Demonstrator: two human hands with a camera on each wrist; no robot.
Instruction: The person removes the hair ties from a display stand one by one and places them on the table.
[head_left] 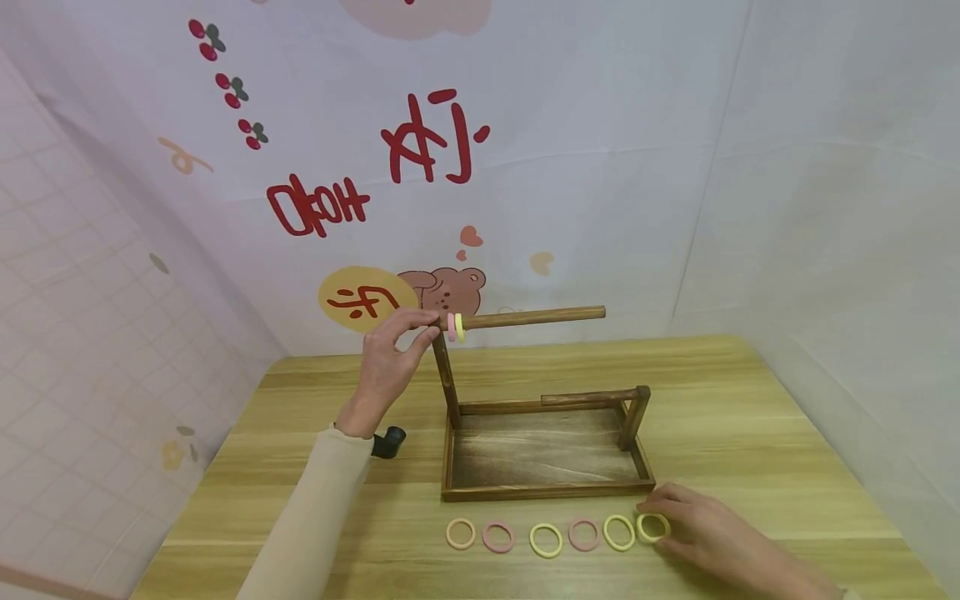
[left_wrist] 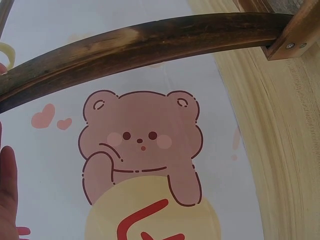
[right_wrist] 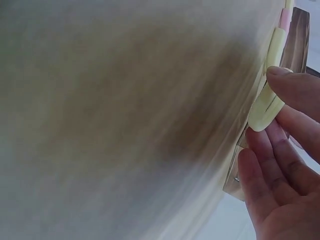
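Observation:
My left hand (head_left: 393, 354) pinches the top corner of a brown wooden stand (head_left: 447, 379), where its tall post meets a long rod (head_left: 532, 317). Beside those fingertips, a pink ring (head_left: 452, 327) and a yellow ring (head_left: 460, 327) hang on the rod. Only parts of this hand's fingers show at the edge of the left wrist view. Down on the table, my right hand (head_left: 701, 529) grips another yellow ring (head_left: 653, 527) between thumb and fingers, at the right end of a row; the right wrist view shows this ring (right_wrist: 265, 110) near the tabletop.
To the left in the row lie a yellow ring (head_left: 619, 547), pink rings (head_left: 583, 548) (head_left: 498, 550), another yellow ring (head_left: 546, 554) and a peach ring (head_left: 461, 546). A shorter post (head_left: 634, 421) with a rod rises from the stand's right side. A black object (head_left: 390, 442) sits left of the base.

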